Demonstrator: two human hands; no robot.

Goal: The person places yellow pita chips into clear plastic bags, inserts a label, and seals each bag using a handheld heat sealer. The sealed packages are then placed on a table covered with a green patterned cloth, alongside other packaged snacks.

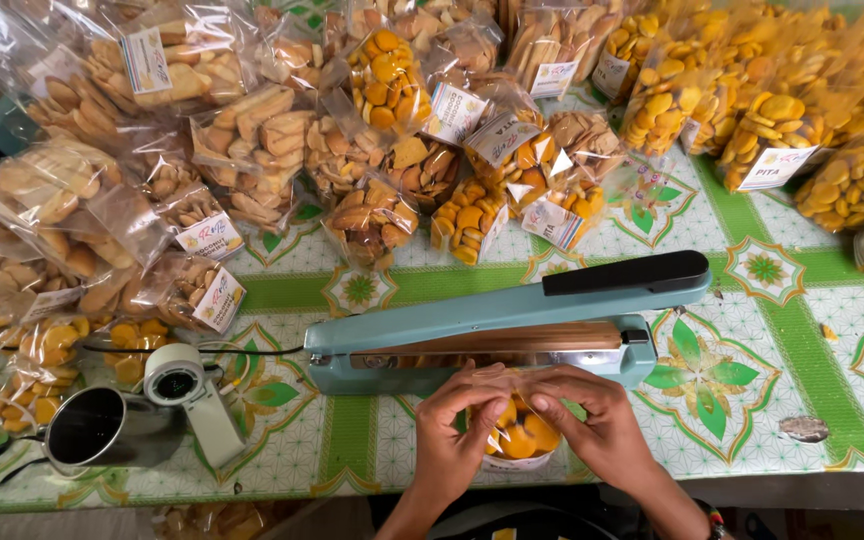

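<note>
Both hands grip one clear bag of orange biscuits (518, 437) at the table's near edge: our left hand (452, 430) and right hand (592, 420) pinch its top just under the pale blue heat sealer (492, 335); behind it we see heaped biscuit bags with white rectangular labels (207, 235)

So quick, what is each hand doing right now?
Left hand: closed, pinching the top of the clear bag of orange biscuits.
Right hand: closed, pinching the same bag at the sealer.
</note>
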